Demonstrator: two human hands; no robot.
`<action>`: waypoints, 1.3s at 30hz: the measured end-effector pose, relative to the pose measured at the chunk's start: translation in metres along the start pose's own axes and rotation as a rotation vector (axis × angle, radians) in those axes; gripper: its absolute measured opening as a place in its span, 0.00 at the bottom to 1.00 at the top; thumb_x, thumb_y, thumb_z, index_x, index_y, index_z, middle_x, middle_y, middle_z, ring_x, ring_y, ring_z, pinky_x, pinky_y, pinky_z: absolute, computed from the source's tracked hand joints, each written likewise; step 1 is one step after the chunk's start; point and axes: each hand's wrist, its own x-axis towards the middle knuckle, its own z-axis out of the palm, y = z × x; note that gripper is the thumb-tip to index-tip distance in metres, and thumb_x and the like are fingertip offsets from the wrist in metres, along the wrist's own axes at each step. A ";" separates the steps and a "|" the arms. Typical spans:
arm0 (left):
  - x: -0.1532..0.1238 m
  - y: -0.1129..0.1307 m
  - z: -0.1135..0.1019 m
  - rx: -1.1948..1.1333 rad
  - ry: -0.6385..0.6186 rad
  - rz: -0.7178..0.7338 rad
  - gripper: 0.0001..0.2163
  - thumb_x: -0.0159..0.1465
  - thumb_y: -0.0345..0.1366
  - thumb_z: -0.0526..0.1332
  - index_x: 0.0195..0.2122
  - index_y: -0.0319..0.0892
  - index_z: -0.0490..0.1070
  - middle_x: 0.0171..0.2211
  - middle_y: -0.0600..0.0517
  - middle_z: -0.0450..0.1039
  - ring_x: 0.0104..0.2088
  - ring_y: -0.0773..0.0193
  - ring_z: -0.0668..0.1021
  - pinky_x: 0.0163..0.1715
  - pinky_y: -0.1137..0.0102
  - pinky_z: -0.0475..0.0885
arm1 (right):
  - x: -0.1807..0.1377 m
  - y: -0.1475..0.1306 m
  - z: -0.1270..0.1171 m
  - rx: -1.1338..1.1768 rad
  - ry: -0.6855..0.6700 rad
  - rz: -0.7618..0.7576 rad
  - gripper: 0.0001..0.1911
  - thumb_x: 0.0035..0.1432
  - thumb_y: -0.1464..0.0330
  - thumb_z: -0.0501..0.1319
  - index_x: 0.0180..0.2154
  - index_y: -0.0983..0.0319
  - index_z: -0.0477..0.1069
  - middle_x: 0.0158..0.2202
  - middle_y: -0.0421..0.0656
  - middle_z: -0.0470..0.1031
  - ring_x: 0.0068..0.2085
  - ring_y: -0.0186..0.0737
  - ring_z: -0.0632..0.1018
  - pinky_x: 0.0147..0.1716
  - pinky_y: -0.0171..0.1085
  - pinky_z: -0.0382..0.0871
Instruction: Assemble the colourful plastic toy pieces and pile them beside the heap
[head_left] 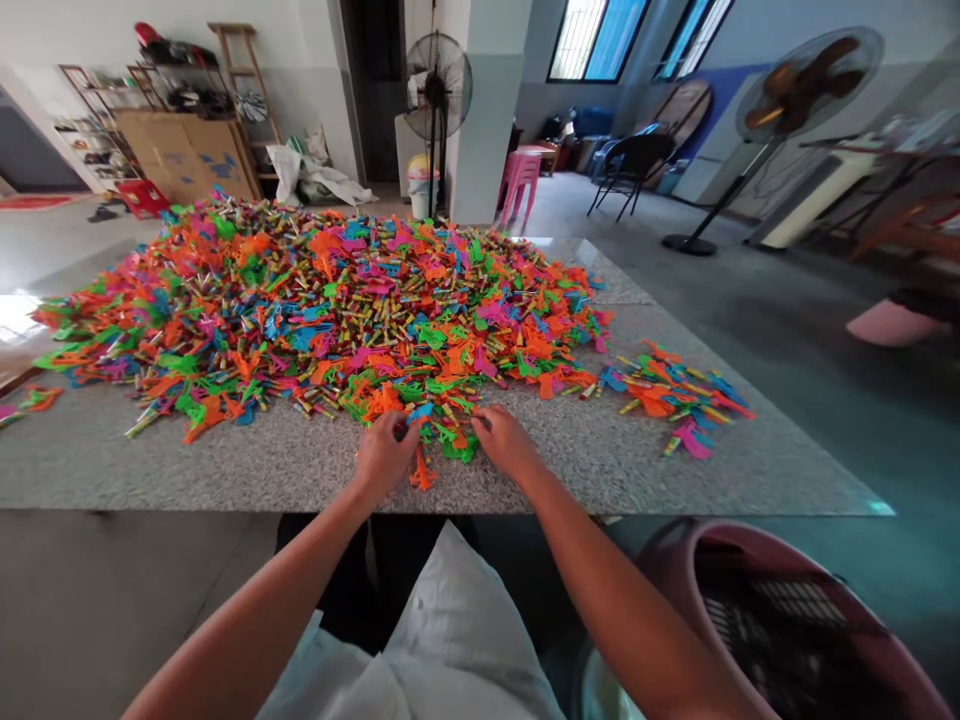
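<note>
Facing each other across a small scatter of bright plastic pieces (459,452), the person's two bare hands are set apart at the near fringe of a big heap (375,300). The left hand (385,452) has its thumb and fingers curled close beside a blue piece (421,411); from where I stand I can't tell whether they are clamped on it. The right hand (505,441) has its fingertips bent in at the other side of the scatter, and again I can't make out whether anything is pinched there. Between them, toward the person, lies an orange piece (422,472).

Beyond the hands the heap spreads wide over the speckled table (585,470), a jumble of orange, green, pink and blue with many short yellowish tubes mixed in. Over to the right sits a smaller pile (679,388), apart from the big one, with a pink piece (694,440) at its near side.

Below the table's edge, by the right forearm, stands a maroon basket (675,560), dark inside. Farther off are a black standing fan (435,90), some pink stools (521,172), a black chair (636,158) and leaning cardboard (180,155).
</note>
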 end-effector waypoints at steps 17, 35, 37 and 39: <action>-0.019 -0.009 -0.042 -0.795 -0.302 -0.423 0.26 0.53 0.57 0.73 0.40 0.40 0.73 0.28 0.56 0.75 0.20 0.69 0.75 0.21 0.74 0.70 | 0.063 0.001 -0.016 -0.399 -0.065 0.185 0.12 0.68 0.65 0.61 0.48 0.62 0.79 0.55 0.56 0.72 0.44 0.49 0.81 0.43 0.42 0.72; -0.019 0.004 -0.054 -0.728 -0.490 -0.320 0.22 0.57 0.53 0.71 0.41 0.38 0.82 0.21 0.58 0.64 0.19 0.75 0.59 0.19 0.74 0.52 | -0.025 -0.118 -0.020 0.960 -0.365 0.071 0.16 0.63 0.52 0.64 0.41 0.59 0.73 0.29 0.36 0.71 0.23 0.31 0.68 0.22 0.33 0.63; -0.019 0.004 -0.058 -0.681 -0.504 -0.291 0.22 0.59 0.52 0.70 0.42 0.38 0.83 0.21 0.57 0.65 0.19 0.75 0.59 0.20 0.74 0.52 | -0.026 -0.115 -0.023 0.949 -0.397 0.047 0.16 0.63 0.53 0.64 0.42 0.59 0.75 0.29 0.36 0.72 0.23 0.31 0.69 0.22 0.32 0.64; -0.019 0.004 -0.062 -0.621 -0.507 -0.255 0.21 0.60 0.52 0.69 0.42 0.38 0.84 0.22 0.56 0.66 0.20 0.74 0.60 0.20 0.74 0.53 | -0.026 -0.111 -0.023 0.935 -0.401 0.036 0.16 0.64 0.54 0.63 0.44 0.59 0.77 0.27 0.36 0.70 0.23 0.32 0.68 0.23 0.33 0.64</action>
